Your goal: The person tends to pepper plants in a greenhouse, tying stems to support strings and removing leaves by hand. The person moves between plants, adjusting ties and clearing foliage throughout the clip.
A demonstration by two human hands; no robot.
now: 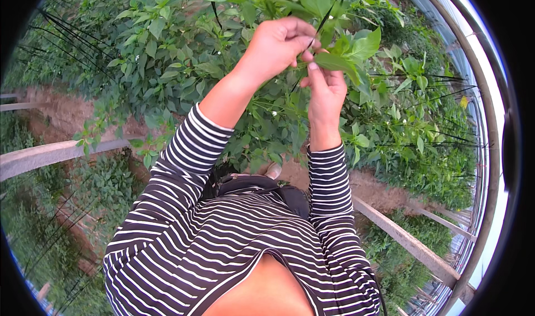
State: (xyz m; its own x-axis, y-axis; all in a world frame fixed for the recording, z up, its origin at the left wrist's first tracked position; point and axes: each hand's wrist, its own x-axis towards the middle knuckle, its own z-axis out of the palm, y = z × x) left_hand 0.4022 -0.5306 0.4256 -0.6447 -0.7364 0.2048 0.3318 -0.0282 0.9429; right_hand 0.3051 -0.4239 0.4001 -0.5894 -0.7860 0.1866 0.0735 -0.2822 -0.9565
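Note:
Between the thumb and fingers of my left hand is a thin black string, which slants up toward the top of the view. Just below and to the right, my right hand has its thumb and fingertips pinched at the same string, close against my left fingertips. A broad green leaf lies over part of the right fingers, so the exact grip is partly hidden. Leafy shoots of a pepper plant rise around both hands. Small white flowers dot the foliage below.
Dense rows of plants spread to both sides, with more black strings stretched through them. Concrete posts stand at left, and another post at right. A curved greenhouse frame pipe runs along the right. Bare soil lies underfoot.

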